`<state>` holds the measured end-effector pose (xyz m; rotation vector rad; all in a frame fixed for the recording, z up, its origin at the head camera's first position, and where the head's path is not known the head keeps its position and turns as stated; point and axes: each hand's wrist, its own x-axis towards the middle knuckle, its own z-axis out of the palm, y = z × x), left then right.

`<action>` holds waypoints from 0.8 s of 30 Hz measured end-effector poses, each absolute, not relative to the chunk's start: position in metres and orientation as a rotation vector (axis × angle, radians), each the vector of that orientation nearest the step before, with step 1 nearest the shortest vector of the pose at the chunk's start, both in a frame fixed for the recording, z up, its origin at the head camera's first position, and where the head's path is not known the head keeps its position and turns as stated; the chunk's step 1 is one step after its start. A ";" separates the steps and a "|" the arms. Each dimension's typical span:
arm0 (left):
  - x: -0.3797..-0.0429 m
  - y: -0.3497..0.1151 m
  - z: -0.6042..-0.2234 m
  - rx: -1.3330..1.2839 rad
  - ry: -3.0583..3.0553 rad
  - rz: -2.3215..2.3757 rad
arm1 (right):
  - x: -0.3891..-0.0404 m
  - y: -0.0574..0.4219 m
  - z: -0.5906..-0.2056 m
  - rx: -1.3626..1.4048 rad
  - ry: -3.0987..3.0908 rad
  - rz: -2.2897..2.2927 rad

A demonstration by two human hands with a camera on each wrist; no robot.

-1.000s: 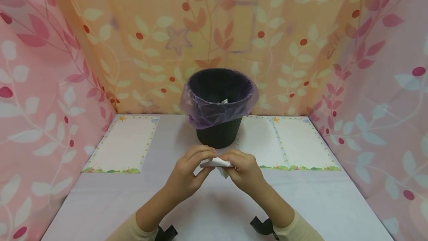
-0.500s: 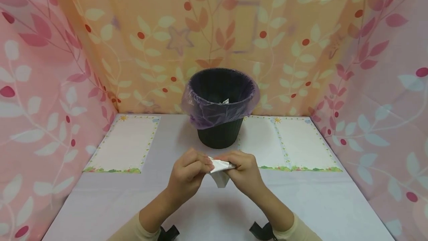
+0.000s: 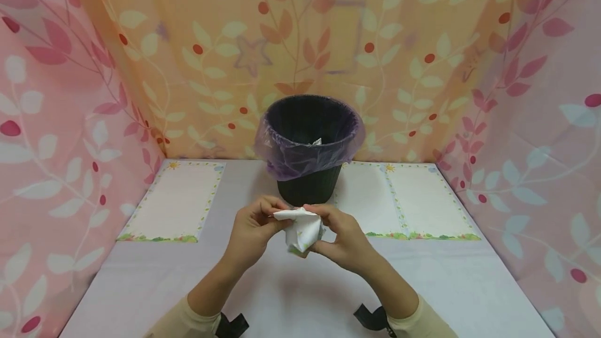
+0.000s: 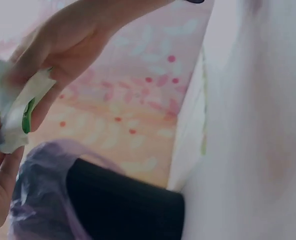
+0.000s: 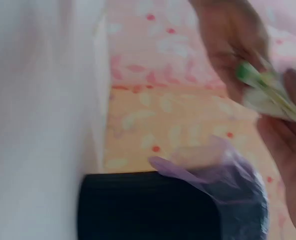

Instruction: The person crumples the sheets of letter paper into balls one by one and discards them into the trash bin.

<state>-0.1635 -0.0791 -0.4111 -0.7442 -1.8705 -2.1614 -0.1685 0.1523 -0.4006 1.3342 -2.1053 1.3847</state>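
Note:
A crumpled sheet of white paper [image 3: 304, 231] with greenish marks is between both hands, above the table and just in front of the bin. The left hand [image 3: 251, 231] pinches its left top edge between thumb and fingers. On the other side, the right hand [image 3: 345, 239] grips it, fingers at the top and thumb lower down. Green print shows on the folded paper [image 4: 38, 92] in the left wrist view. Motion blurs the paper [image 5: 265, 97] in the right wrist view. Parts of the fingertips are hidden behind it.
A black bin [image 3: 307, 186] with a purple liner [image 3: 305, 160] stands at the back; a crumpled silvery-white scrap [image 3: 316, 142] shows inside. Bordered paper sheets lie on the table: one at left [image 3: 173, 202], others at right [image 3: 422, 202]. Patterned curtains [image 3: 300, 25] enclose the back and sides.
The paper has gone from a flat folded strip to a rounder crumpled bundle. Both hands have shifted around it, and the right thumb has moved down, away from its fingers.

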 end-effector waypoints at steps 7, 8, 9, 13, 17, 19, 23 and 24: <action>-0.155 -0.066 -0.420 -0.949 -1.891 -2.043 | -0.166 0.149 -0.408 1.010 -1.898 1.707; -0.154 -0.065 -0.420 -1.012 -1.904 -1.987 | -0.166 0.149 -0.407 0.972 -1.881 1.774; -0.154 -0.064 -0.420 -1.071 -1.920 -1.926 | -0.165 0.150 -0.406 0.937 -1.866 1.832; -0.154 -0.065 -0.416 -1.230 -1.962 -1.697 | -0.162 0.152 -0.401 0.811 -1.839 2.031; -0.153 -0.066 -0.412 -1.193 -2.019 -1.465 | -0.163 0.150 -0.399 0.648 -1.849 2.215; -0.152 -0.065 -0.410 -1.143 -2.033 -1.383 | -0.164 0.149 -0.400 0.563 -1.863 2.270; -0.151 -0.062 -0.412 -1.038 -1.997 -1.371 | -0.163 0.144 -0.404 0.459 -1.907 2.275; -0.150 -0.060 -0.413 -1.012 -1.980 -1.393 | -0.163 0.143 -0.405 0.482 -1.931 2.250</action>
